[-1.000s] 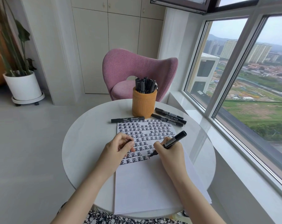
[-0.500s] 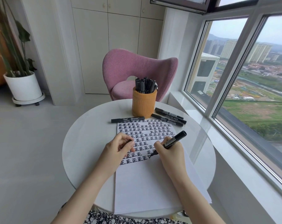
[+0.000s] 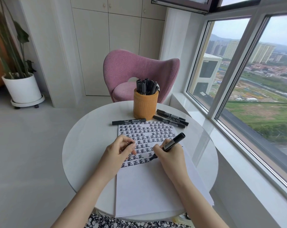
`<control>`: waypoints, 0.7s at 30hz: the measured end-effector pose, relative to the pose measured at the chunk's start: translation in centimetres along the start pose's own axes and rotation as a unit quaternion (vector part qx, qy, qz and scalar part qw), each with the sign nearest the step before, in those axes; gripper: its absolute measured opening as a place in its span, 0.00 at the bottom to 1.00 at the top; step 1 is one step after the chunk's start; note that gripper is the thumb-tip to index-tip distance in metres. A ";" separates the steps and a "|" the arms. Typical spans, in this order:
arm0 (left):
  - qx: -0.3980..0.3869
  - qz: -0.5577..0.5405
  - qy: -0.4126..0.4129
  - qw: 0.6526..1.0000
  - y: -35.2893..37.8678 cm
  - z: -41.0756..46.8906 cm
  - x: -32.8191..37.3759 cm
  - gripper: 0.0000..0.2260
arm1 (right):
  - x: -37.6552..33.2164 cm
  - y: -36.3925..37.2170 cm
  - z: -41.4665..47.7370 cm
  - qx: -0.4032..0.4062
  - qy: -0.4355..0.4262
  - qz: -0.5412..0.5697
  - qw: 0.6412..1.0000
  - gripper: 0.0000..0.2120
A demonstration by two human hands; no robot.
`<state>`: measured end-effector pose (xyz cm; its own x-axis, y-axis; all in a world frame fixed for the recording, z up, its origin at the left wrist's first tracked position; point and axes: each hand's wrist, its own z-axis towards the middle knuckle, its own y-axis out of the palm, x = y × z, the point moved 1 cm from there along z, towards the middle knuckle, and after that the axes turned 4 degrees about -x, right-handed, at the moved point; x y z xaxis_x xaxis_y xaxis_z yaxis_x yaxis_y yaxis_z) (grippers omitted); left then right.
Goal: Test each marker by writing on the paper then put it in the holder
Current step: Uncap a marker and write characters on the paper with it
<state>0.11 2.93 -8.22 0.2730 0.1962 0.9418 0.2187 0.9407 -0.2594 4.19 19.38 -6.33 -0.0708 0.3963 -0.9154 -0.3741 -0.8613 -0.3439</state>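
On the round bench, the right grip pinches an uncapped marker with its tip on the paper among the written characters, the left grip curls round the cap beside it, and the holder stands behind the sheet, four loose markers lying near it.

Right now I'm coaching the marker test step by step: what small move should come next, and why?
Probably finish the stroke: the right hand grips the uncapped black marker with its tip on the paper at the end of the bottom row, while the left hand pinches what looks like its cap.
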 end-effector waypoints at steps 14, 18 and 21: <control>0.000 -0.004 0.000 1.000 0.0 -0.1 0.3 0.01 | 0.1 -0.1 -0.1 -0.005 0.000 0.007 1.000 0.15; 0.000 0.001 0.001 1.000 0.0 -0.1 0.4 0.01 | 0.2 0.0 0.0 -0.016 0.002 -0.005 1.000 0.15; -0.001 -0.003 0.000 1.000 0.1 -0.1 0.4 0.01 | 0.2 0.0 0.0 -0.016 0.000 -0.005 1.000 0.16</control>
<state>0.32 3.04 -7.88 0.2711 0.1916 0.9433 0.2217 0.9412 -0.2549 4.18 19.43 -6.48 -0.0671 0.4049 -0.9119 -0.3441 -0.8673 -0.3598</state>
